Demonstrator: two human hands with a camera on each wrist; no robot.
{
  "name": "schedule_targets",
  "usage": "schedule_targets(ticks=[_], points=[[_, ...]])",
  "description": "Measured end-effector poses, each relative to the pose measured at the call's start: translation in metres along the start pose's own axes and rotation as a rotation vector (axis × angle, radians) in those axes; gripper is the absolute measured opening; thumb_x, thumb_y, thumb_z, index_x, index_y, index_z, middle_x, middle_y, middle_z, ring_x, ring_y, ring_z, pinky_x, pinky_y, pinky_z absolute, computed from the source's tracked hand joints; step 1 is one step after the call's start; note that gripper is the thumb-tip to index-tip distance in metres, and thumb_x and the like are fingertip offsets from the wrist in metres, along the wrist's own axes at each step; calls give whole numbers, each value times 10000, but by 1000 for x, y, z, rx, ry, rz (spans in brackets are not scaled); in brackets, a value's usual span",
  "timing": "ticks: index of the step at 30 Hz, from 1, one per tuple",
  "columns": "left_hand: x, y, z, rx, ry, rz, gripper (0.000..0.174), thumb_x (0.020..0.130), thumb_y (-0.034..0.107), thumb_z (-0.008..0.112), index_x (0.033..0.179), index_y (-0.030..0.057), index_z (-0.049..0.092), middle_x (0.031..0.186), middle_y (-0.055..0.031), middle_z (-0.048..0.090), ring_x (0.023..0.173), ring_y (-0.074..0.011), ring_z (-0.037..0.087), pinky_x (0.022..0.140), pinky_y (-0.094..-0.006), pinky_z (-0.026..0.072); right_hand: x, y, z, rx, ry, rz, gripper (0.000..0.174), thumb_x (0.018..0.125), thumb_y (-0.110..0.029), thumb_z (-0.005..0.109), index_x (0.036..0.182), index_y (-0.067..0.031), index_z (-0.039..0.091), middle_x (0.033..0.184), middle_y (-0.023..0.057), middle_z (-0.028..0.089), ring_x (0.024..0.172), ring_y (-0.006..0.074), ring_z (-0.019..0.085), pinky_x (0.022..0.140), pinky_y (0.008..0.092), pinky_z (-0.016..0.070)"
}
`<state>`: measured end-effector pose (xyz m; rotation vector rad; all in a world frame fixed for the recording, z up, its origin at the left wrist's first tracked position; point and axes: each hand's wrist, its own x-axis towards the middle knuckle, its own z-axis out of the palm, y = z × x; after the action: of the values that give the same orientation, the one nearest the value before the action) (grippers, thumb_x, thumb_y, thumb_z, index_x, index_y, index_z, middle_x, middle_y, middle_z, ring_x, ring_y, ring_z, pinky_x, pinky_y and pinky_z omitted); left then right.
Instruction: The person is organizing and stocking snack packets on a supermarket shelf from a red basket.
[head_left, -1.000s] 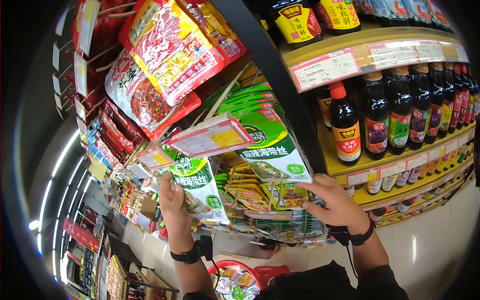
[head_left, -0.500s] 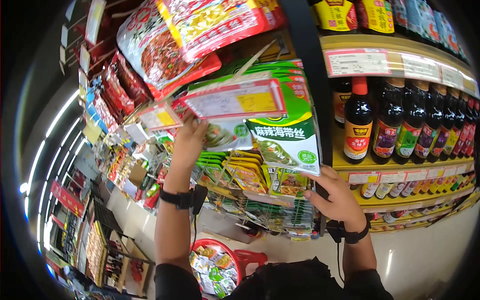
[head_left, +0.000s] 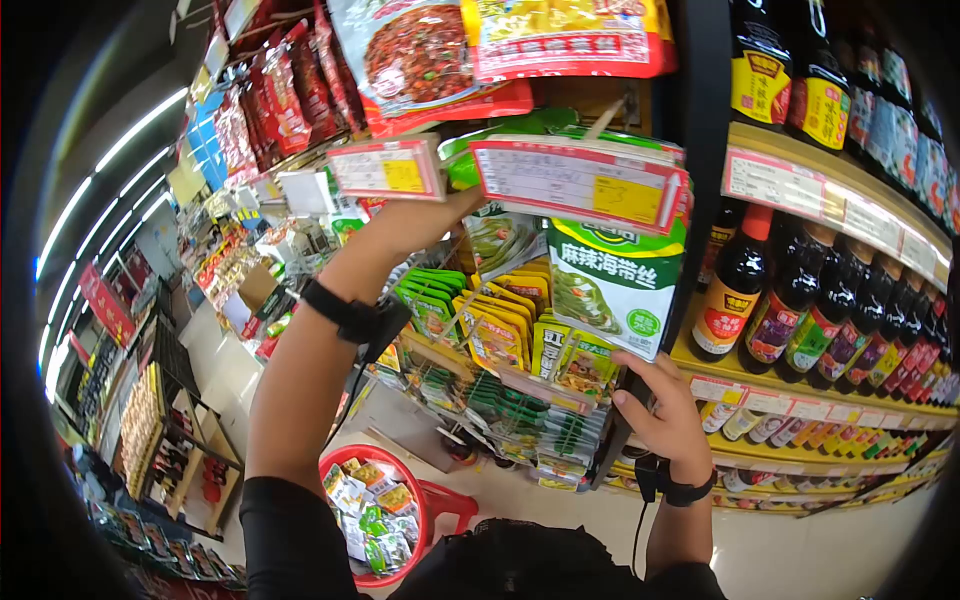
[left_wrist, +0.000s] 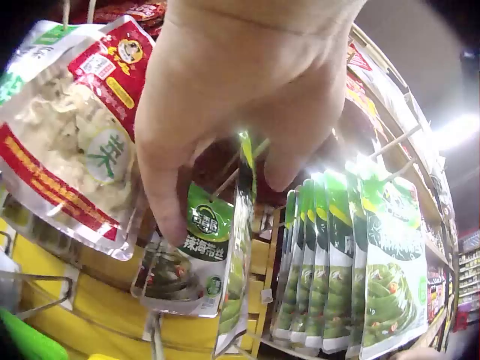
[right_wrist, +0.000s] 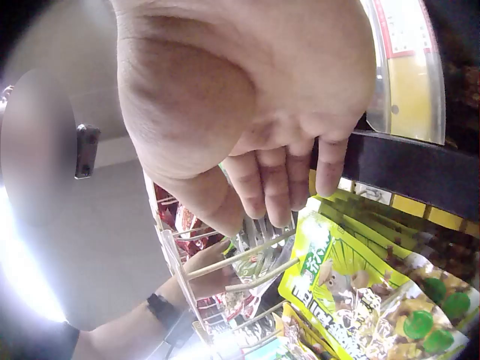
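In the head view, the left hand point(head_left: 432, 222) reaches behind the price tags point(head_left: 575, 182), its fingertips hidden, while the right hand point(head_left: 660, 410) is at the lower edge of the front green-and-white packet point(head_left: 612, 290) hanging on the rack. In the left wrist view, thumb and fingers stand wide apart, an edge-on packet point(left_wrist: 234, 285) between them; whether they touch it cannot be told. In the right wrist view, the fingers extend near yellow-green packets point(right_wrist: 352, 277).
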<state>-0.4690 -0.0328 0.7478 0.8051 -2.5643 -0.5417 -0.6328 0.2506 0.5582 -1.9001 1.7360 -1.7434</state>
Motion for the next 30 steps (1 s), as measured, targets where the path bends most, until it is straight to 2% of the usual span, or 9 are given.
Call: schedule_targets(ticks=[4, 8, 11, 14, 17, 20, 24, 27, 30], points=[[29, 4, 7, -109, 132, 88, 411, 925, 291, 595, 1225, 12, 613, 1154, -115, 650, 1023, -187, 603, 854, -344, 513, 1, -2, 2, -36, -5, -4, 431, 801, -49, 696, 1223, -30, 615, 1130, 169, 624, 1020, 333, 588, 887, 376, 458], [42, 2, 10, -214, 139, 69, 495, 906, 383, 601, 1241, 19, 609, 1147, -125, 652, 1008, -198, 602, 834, -345, 503, 2, -8, 1, -42, -26, 51, 406, 803, -43, 688, 1201, -15, 613, 1104, 165, 628, 1023, 330, 589, 887, 372, 456], [46, 1, 8, -274, 132, 54, 560, 892, 453, 605, 1253, 25, 605, 1142, -132, 653, 998, -207, 602, 820, -346, 495, 3, -8, 3, -36, 2, 9, 388, 806, -35, 681, 1186, -5, 611, 1083, 163, 630, 1020, 324, 591, 888, 370, 455], [48, -2, 7, -320, 129, 51, 625, 879, 522, 609, 1265, 30, 602, 1138, -139, 654, 987, -215, 601, 805, -347, 488, 2, -10, 0, -17, -46, 69, 379, 801, -18, 650, 1173, 20, 587, 1168, 164, 628, 1107, 301, 591, 967, 362, 427], [44, -4, 7, -358, 122, 39, 692, 865, 592, 614, 1276, 36, 599, 1133, -146, 656, 976, -224, 601, 790, -348, 480, 2, -10, 0, -11, -42, 73, 379, 804, -18, 651, 1176, 19, 589, 1159, 164, 632, 1104, 302, 592, 963, 361, 429], [51, -6, 8, -385, 131, 66, 658, 864, 570, 626, 1251, 39, 605, 1105, -140, 662, 956, -225, 609, 781, -350, 484, 2, -8, 2, -16, 5, 20, 388, 806, -39, 685, 1186, -5, 617, 1039, 158, 629, 979, 310, 595, 861, 357, 459], [56, -12, 12, -433, 149, 107, 612, 862, 541, 641, 1217, 42, 615, 1069, -132, 669, 930, -226, 619, 769, -353, 489, 0, -6, 2, -32, 12, 8, 398, 800, -45, 691, 1191, -15, 627, 938, 145, 601, 883, 292, 576, 788, 350, 453], [55, -20, 16, -462, 169, 137, 578, 861, 519, 653, 1191, 45, 621, 1042, -126, 675, 911, -228, 627, 760, -355, 494, -1, -6, 0, -52, -21, 62, 398, 799, -46, 691, 1191, -17, 628, 941, 145, 603, 884, 293, 577, 790, 350, 453], [56, -32, 22, -481, 212, 178, 544, 860, 497, 665, 1166, 48, 628, 1015, -120, 681, 891, -229, 635, 750, -358, 498, 1, -5, 2, -28, 1, 9, 382, 802, -50, 686, 1176, -7, 620, 988, 152, 621, 927, 309, 591, 823, 354, 459]])
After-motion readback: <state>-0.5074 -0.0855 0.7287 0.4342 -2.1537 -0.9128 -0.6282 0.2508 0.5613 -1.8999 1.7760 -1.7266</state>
